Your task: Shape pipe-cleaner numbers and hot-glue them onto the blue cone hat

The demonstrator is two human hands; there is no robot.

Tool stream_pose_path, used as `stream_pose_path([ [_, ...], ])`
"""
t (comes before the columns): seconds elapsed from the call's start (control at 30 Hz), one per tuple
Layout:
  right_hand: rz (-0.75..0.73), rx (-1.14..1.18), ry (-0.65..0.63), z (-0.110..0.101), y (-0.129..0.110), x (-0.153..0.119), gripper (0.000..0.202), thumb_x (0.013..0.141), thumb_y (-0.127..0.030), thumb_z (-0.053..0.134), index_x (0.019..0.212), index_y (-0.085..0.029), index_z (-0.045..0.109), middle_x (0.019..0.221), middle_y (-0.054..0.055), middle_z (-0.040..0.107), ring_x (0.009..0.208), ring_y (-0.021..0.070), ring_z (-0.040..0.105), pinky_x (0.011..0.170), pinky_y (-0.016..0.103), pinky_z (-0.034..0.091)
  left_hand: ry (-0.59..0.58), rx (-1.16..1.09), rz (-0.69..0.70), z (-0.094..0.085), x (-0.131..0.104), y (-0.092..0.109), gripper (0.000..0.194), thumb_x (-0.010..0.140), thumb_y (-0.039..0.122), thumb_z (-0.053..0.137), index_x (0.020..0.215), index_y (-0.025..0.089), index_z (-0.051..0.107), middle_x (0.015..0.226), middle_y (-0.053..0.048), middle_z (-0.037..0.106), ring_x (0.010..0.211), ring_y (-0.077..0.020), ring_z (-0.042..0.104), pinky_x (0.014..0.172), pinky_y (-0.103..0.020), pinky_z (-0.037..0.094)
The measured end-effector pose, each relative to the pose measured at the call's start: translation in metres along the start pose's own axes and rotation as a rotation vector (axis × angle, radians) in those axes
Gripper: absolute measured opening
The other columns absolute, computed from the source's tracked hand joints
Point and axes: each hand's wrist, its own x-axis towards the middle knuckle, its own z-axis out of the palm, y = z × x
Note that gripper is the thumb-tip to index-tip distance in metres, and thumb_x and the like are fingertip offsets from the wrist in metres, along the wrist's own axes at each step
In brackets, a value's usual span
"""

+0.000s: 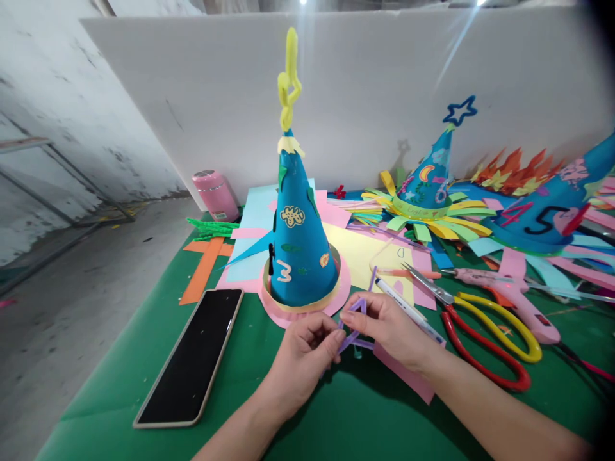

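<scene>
Head view: a blue paper cone hat (pixel 303 256) stands beyond the left hand (pixel 306 351), which pinches the lower part of a bent purple fuzzy stem (pixel 349 340); the right hand (pixel 390 325) pinches its upper part. Gripping close beside each bend should keep corners crisp.

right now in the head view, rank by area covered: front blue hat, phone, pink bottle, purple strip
1. Front blue hat
2. Phone
3. Pink bottle
4. Purple strip, thin and partly covered
</scene>
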Motion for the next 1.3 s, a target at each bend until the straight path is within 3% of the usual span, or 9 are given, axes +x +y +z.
stream_pose_path([
  [0.27, 0.089, 0.093, 0.086, 0.006, 0.000, 0.000, 0.018, 0.068, -0.028, 0.066, 0.061, -0.015, 0.055, 0.055, -0.004, 0.054, 0.052, 0.0088, 0.051, 0.053, 0.022, 0.040, 0.128, -0.089, 0.022, 0.006, -0.004, 0.000, 0.022, 0.072, 0.033, 0.060, 0.063, 0.014, 0.053, 0.051, 0.004, 0.049, 0.047, -0.0063, 0.043, 0.045, -0.018, 0.033],
  [0.63, 0.061, 0.151, 0.066, 0.010, 0.010, 0.000, 0.016, 0.070, -0.028, 0.064, 0.064, -0.016, 0.055, 0.056, -0.005, 0.056, 0.052, 0.0090, 0.053, 0.052, 0.022, 0.042, 0.195, -0.218, 0.037, 0.008, -0.003, -0.007, 0.019, 0.074, 0.030, 0.060, 0.067, 0.013, 0.056, 0.060, 0.002, 0.052, 0.053, -0.0070, 0.048, 0.046, -0.018, 0.035],
  [0.87, 0.071, 0.043, -0.021, 0.001, 0.003, 0.001, 0.016, 0.075, -0.029, 0.059, 0.069, -0.016, 0.054, 0.057, -0.003, 0.057, 0.052, 0.0100, 0.054, 0.054, 0.024, 0.041, 0.012, -0.328, -0.055, 0.003, 0.001, -0.006, 0.022, 0.077, 0.033, 0.055, 0.070, 0.013, 0.057, 0.063, -0.003, 0.061, 0.056, -0.0111, 0.055, 0.053, -0.022, 0.042],
  [0.97, 0.106, 0.042, -0.068, -0.005, 0.001, 0.002, 0.016, 0.074, -0.030, 0.059, 0.069, -0.016, 0.054, 0.057, -0.003, 0.058, 0.052, 0.0106, 0.054, 0.054, 0.024, 0.041, -0.045, -0.257, -0.059, 0.000, 0.002, -0.002, 0.022, 0.076, 0.035, 0.055, 0.072, 0.013, 0.059, 0.065, -0.003, 0.063, 0.057, -0.0121, 0.056, 0.053, -0.023, 0.043],
  [1.1, 0.108, -0.060, -0.026, -0.008, -0.002, 0.001, 0.010, 0.070, -0.023, 0.061, 0.064, -0.015, 0.057, 0.057, -0.004, 0.055, 0.053, 0.0083, 0.049, 0.052, 0.021, 0.036, -0.008, 0.136, 0.184, -0.003, 0.003, 0.000, 0.013, 0.071, 0.026, 0.062, 0.078, 0.015, 0.061, 0.070, -0.002, 0.063, 0.065, -0.0132, 0.057, 0.062, -0.024, 0.045],
  [1.3, 0.144, -0.172, -0.071, -0.006, -0.007, 0.000, 0.011, 0.070, -0.023, 0.058, 0.063, -0.015, 0.054, 0.054, -0.006, 0.045, 0.052, 0.0070, 0.037, 0.050, 0.020, 0.029, -0.001, 0.853, 0.762, -0.009, 0.001, 0.001, 0.009, 0.081, 0.018, 0.049, 0.077, 0.015, 0.057, 0.065, -0.003, 0.059, 0.061, -0.0129, 0.052, 0.060, -0.026, 0.042],
])
